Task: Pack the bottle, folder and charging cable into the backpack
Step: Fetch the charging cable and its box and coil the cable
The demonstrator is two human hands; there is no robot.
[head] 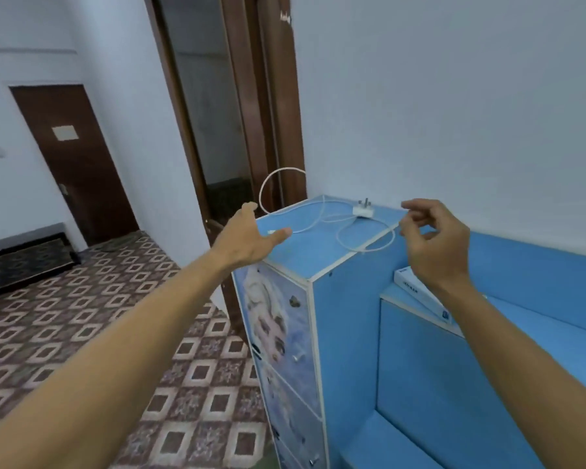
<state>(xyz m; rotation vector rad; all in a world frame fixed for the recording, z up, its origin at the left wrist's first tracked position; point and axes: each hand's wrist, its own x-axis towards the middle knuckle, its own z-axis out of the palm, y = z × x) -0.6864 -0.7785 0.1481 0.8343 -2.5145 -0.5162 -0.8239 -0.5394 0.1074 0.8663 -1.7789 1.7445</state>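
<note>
Atop the blue cabinet (295, 257) by the doorway (217, 106), a charging cable (344, 223) sprawls between two unclenched, empty hands.

From my feed, both forearms run off the bottom edge. The left hand (247, 236) covers the near-left corner of the blue cabinet (318, 255) top and the end of the white charging cable (322, 218) there — I can't tell whether the thumb touches it. The right hand (433, 242) hides part of the white box (420, 292) on the lower shelf; its print is too small to read. Whether those curled fingers pinch the cable is unclear. The cabinet's drawers are cut off at the bottom edge.
</note>
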